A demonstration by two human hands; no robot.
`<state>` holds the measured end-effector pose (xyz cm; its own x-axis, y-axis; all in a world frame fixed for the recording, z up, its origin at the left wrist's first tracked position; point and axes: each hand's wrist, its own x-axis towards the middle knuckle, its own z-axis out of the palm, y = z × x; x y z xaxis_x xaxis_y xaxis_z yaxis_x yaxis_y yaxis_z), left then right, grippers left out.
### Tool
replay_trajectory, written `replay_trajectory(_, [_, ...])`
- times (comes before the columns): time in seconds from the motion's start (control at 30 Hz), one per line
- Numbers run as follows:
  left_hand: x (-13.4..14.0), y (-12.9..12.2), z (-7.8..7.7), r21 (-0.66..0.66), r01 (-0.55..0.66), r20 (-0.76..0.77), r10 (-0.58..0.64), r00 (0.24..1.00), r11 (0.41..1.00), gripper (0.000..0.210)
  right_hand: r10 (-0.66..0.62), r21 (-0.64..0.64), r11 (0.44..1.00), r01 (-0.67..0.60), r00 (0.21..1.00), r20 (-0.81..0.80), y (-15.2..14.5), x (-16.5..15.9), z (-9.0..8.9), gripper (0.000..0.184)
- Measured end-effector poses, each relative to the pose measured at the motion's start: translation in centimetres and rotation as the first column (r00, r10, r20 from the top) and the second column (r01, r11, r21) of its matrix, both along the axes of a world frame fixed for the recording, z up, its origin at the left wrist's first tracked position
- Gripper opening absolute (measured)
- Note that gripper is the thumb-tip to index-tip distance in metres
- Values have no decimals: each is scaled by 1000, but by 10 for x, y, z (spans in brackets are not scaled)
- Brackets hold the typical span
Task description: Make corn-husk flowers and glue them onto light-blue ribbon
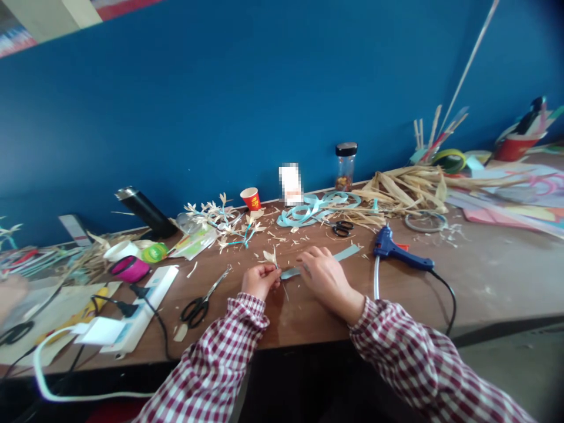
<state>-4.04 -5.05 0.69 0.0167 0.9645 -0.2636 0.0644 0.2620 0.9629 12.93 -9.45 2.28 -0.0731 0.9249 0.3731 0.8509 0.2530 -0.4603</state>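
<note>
My left hand (261, 279) is closed in a pinch around the base of a small husk flower (272, 258), whose pale petals stand up above the fingertips. A strip of light blue ribbon (347, 253) begins at these fingers and runs right, passing beneath my right hand (325, 277). That hand is palm down, fingers bent over the ribbon's middle, its thumb hidden. The ribbon's free end sticks out beyond it on the brown table (304, 326). Black-handled scissors (198, 306) lie left of my left hand. To the right rests a blue glue gun (400, 251) with a white glue stick.
A white power strip (145, 311) with plugs and cables lies left. Behind are husk flowers (215, 217), a red paper cup (251, 198), coiled blue ribbon (308, 211), more scissors (341, 227), a jar (346, 167) and dried husks (405, 188). Another person's hand (12, 296) shows far left.
</note>
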Motion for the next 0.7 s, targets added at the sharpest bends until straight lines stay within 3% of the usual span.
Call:
replay_trajectory(0.13, [0,-7,7,26,50,87,-52,995,998,29,141,111,986,-123,975,-172,-4,-2,7,22])
replay_trajectory(0.3, [-3,-14,15,51,97,159,-104,982,994,28,282,92,960,-266,912,-298,-1,-2,5,26])
replay_trajectory(0.47, [-4,-18,19,92,116,111,-126,986,989,24,261,10,961,-277,893,-368,-1,-2,8,21])
replay_trajectory(0.7, [-1,-24,32,159,219,-81,-209,975,963,18,251,-120,918,-378,788,-563,-2,1,10,19])
